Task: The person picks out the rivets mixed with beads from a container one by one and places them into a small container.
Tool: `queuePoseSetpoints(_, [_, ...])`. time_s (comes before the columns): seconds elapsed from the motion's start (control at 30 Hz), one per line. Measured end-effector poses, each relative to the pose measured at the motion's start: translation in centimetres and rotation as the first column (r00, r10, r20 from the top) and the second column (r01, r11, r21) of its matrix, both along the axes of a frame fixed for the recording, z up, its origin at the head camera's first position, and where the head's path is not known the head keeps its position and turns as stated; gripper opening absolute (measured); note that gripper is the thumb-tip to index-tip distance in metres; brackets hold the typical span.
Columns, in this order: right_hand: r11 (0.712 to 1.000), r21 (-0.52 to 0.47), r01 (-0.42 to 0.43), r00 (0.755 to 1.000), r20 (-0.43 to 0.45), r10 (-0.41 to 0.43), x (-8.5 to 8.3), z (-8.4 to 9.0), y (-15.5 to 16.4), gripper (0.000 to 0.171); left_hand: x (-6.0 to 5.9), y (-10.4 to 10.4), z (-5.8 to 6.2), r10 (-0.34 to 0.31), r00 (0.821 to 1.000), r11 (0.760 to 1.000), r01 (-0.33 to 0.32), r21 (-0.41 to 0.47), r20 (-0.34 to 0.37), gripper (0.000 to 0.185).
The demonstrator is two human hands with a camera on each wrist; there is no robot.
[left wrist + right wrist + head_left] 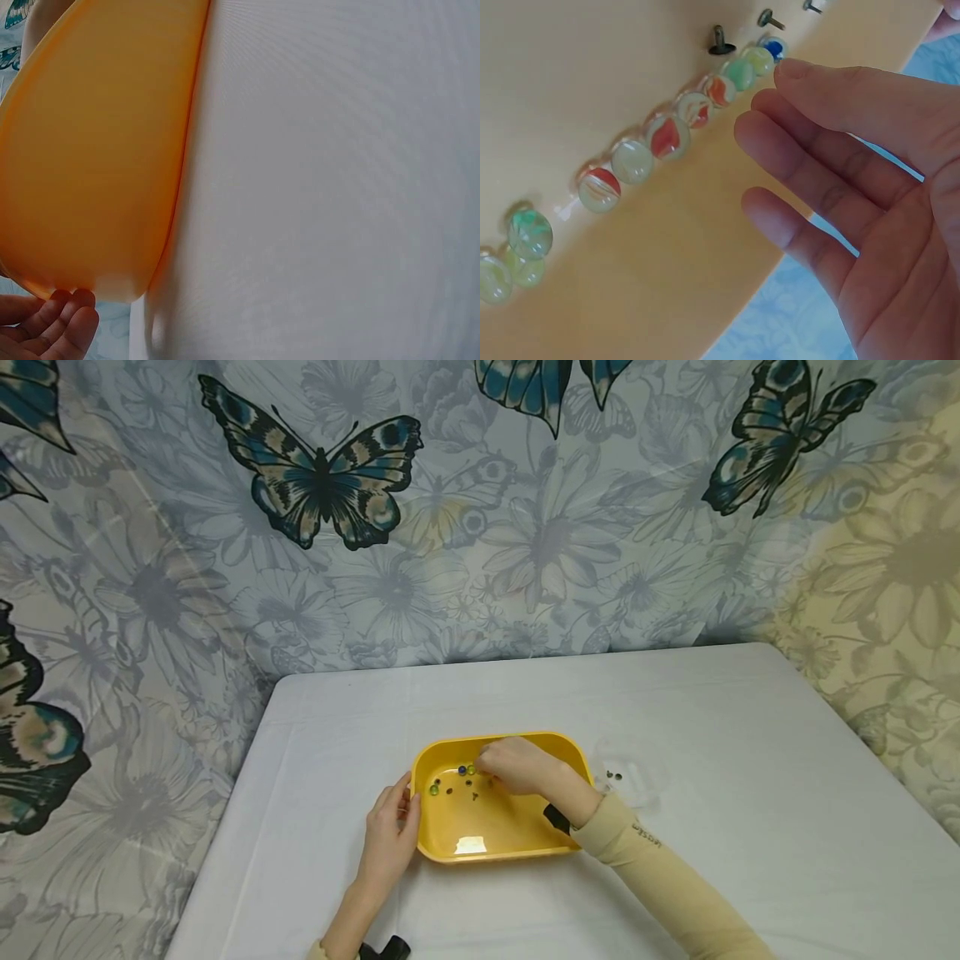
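A yellow tray (487,827) stands on the table, its left rim at my left hand (392,827). In the left wrist view, the left fingertips (81,300) touch the tray's outer wall; in the head view the thumb lies at the rim. My right hand (525,767) reaches down inside the tray toward its far side. Its fingers bend loosely beside a blue marble (774,49), with nothing visible held. A row of glass marbles (667,136), clear with red, green or yellow swirls, runs along the tray wall. Small metal studs (721,43) with flat heads stand or lie near them.
A clear, shallow container (636,783) sits right of the tray, with small dark pieces (614,776) in it. The table (315,727) has a white cover and meets a butterfly-patterned curtain (450,593) at the back. The right forearm crosses the tray's right corner.
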State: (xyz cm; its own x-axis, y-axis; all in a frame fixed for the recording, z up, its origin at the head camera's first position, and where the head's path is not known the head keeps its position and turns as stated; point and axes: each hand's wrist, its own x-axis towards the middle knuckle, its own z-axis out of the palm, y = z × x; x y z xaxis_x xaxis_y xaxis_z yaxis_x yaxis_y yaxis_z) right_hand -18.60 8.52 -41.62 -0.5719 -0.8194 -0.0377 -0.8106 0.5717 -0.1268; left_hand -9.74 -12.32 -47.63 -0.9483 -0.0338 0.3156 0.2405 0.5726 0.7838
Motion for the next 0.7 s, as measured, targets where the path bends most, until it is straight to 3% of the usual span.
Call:
queuePoseSetpoints(0.37, [1.0,0.0,-0.028,1.0,-0.001,0.028,-0.11,-0.41,-0.13,0.016,-0.03,-0.03,0.06,-0.003,1.0,1.0,0.003,-0.004,0.013,0.037])
queuePoseSetpoints(0.7, [0.999,0.044,-0.026,1.0,0.015,0.026,-0.26,-0.64,-0.34,0.017,-0.06,-0.01,-0.06,-0.005,1.0,1.0,0.005,-0.005,-0.024,0.037])
